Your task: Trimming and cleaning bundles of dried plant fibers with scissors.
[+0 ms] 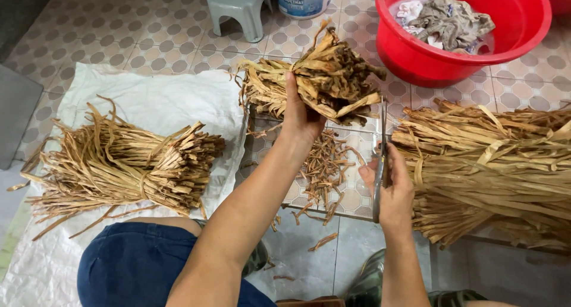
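Dried, tan strips everywhere on this tiled floor! From the head camera, the left hand (302, 118) is clenched tight round a bundle of dried strips (318, 81), held up with its cut ends facing us. The right hand (389, 191) grips scissors (379, 164), blades upright just right of it. Trimmings (321, 170) litter the tiles below. A tied bundle (128, 164) rests left on a white sack (160, 99); loose strips (493, 170) are piled right, red basin (470, 30) beyond. Looks like end-trimming; the blades need to close in squarely.
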